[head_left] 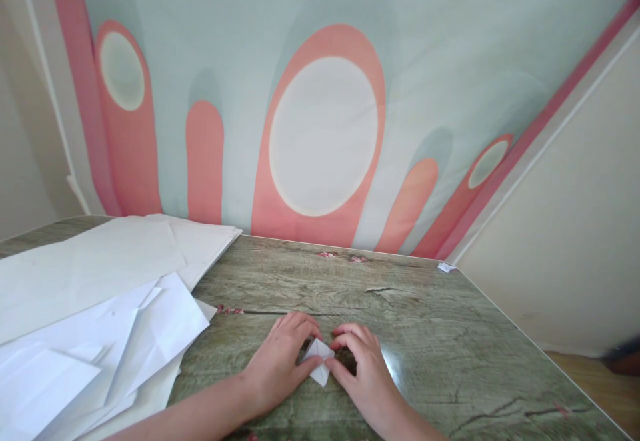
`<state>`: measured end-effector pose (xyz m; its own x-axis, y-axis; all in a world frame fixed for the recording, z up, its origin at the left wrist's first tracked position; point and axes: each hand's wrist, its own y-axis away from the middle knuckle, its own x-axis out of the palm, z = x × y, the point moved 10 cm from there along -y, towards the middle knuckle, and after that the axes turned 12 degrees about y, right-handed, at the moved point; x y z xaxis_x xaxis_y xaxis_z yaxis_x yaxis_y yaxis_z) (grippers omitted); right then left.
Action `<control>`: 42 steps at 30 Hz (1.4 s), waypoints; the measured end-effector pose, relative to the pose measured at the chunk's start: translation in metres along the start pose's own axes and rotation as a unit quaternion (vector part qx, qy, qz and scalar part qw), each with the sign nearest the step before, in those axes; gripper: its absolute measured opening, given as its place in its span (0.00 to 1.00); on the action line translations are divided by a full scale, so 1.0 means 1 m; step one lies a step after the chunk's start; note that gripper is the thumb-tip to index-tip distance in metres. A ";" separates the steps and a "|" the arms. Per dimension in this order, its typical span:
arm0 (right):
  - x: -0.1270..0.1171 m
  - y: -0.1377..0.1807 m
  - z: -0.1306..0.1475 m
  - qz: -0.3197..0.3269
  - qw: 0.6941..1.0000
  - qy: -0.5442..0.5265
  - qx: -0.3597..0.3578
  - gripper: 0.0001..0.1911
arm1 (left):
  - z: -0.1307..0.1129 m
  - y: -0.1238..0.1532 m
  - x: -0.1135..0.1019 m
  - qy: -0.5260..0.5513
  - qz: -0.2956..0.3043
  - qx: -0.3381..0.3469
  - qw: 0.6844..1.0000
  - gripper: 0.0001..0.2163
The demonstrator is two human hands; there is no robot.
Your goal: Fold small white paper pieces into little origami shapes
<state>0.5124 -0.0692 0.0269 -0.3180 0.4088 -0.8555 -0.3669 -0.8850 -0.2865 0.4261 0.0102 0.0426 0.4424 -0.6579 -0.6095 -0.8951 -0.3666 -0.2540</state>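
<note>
A small folded piece of white paper (319, 351), diamond-like in outline with crease lines, is between my two hands just over the tabletop. My left hand (283, 364) grips its left side, the thumb lying across the front and the fingers curled behind. At the paper's right corner, my right hand (365, 367) pinches with thumb and index finger. Part of the paper's left edge is hidden by my left thumb and fingers.
Large white sheets (100, 247) lie stacked on the left of the wood-patterned table (280, 274), with creased paper pieces (165, 334) on top. A small white paper piece (447, 267) rests at the far right corner. Behind stands a patterned backdrop (240, 61).
</note>
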 end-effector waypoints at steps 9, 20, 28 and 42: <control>0.004 0.001 -0.002 0.011 1.000 -0.014 0.004 0.04 | 0.003 0.002 -0.001 0.102 0.000 -0.012 0.995 0.11; 0.000 0.003 0.001 -0.008 0.993 -0.116 -0.004 0.04 | 0.025 0.000 0.009 0.387 -0.057 -0.110 0.914 0.11; -0.006 0.006 0.016 0.003 0.986 -0.166 0.006 0.05 | 0.015 0.004 0.009 0.451 -0.047 -0.106 0.885 0.10; -0.040 0.011 0.026 -0.126 0.976 -0.155 -0.088 0.05 | -0.001 0.005 -0.001 0.282 -0.048 -0.025 0.958 0.03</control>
<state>0.4983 -0.0898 0.0695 -0.4960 0.6414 -0.5853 -0.3206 -0.7617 -0.5630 0.4215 0.0085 0.0424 0.4952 -0.8651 -0.0792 -0.8512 -0.4650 -0.2434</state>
